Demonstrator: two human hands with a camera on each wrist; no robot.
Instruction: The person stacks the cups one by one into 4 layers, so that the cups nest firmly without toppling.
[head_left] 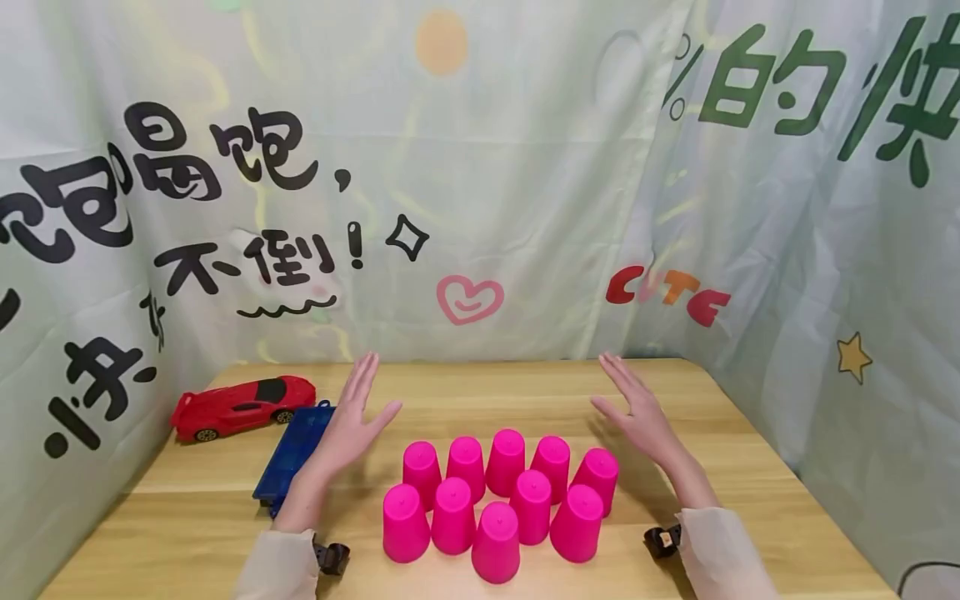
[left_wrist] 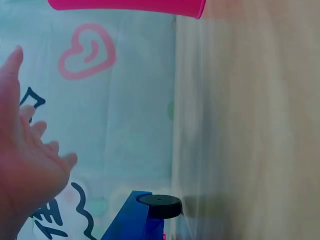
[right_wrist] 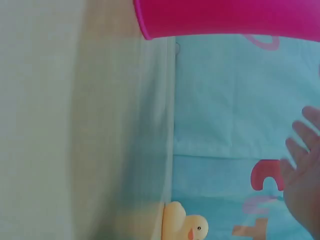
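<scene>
Several bright pink cups stand upside down on the table in the head view, in a back row and a front group; one front cup (head_left: 496, 542) is nearest the camera. My left hand (head_left: 351, 429) is raised to the left of them, fingers straight and thumb apart, holding nothing. On the other side, my right hand (head_left: 637, 421) is held up the same way, palm toward the cups and fingers extended. Each wrist view catches part of a pink cup (left_wrist: 130, 5) at its top edge, apart from the hand.
Left of the cups, a blue toy trailer (head_left: 291, 454) lies partly behind my left forearm. Beyond it sits a red toy car (head_left: 243, 407). Printed fabric (head_left: 525, 208) walls off the wooden table (head_left: 480, 392) at the back and both sides.
</scene>
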